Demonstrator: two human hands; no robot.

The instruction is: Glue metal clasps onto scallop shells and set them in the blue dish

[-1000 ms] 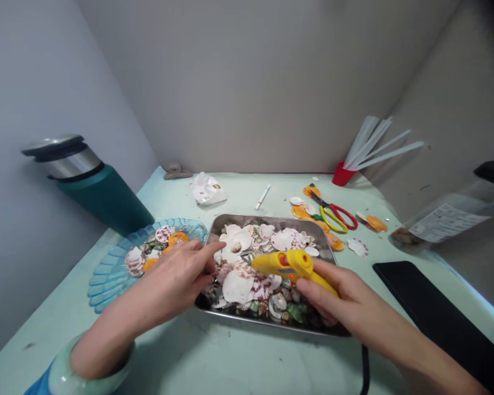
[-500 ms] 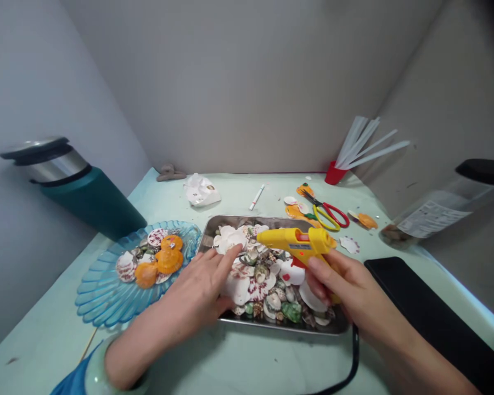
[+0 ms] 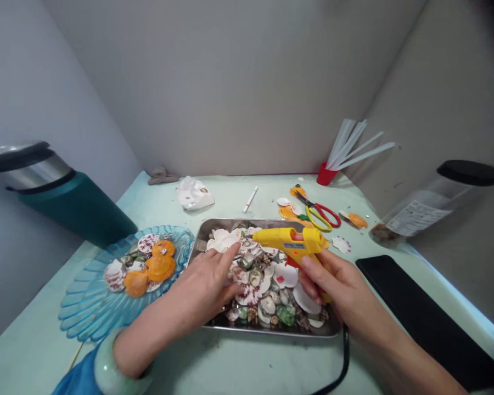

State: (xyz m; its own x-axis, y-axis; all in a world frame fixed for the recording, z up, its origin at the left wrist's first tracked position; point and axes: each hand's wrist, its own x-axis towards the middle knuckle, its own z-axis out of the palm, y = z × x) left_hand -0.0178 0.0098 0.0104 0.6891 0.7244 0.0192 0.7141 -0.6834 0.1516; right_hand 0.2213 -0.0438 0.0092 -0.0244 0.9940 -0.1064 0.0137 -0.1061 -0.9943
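Note:
My right hand (image 3: 333,280) grips a yellow hot glue gun (image 3: 290,240) by its handle. The gun's nozzle points left over a metal tray (image 3: 329,331) of mixed seashells (image 3: 267,302). A black cord hangs down from the handle. My left hand (image 3: 206,280) reaches over the tray's left side, palm down, with index finger and thumb apart and nothing seen between them. Just beyond its fingers lie white shells (image 3: 223,240); the tips of the other fingers are hidden.
To the left, a blue scalloped glass plate (image 3: 82,304) bears orange and speckled shells beside a teal bottle (image 3: 78,206). Behind lie a crumpled white packet (image 3: 194,193), a marker (image 3: 250,199) and scissors (image 3: 323,215). Glue sticks (image 3: 348,142), a jar (image 3: 420,211) and a black slab (image 3: 415,307) are right.
The whole view has shifted, so most things appear further left. My left thumb has moved slightly out over the shells. The glue gun stays in my right hand.

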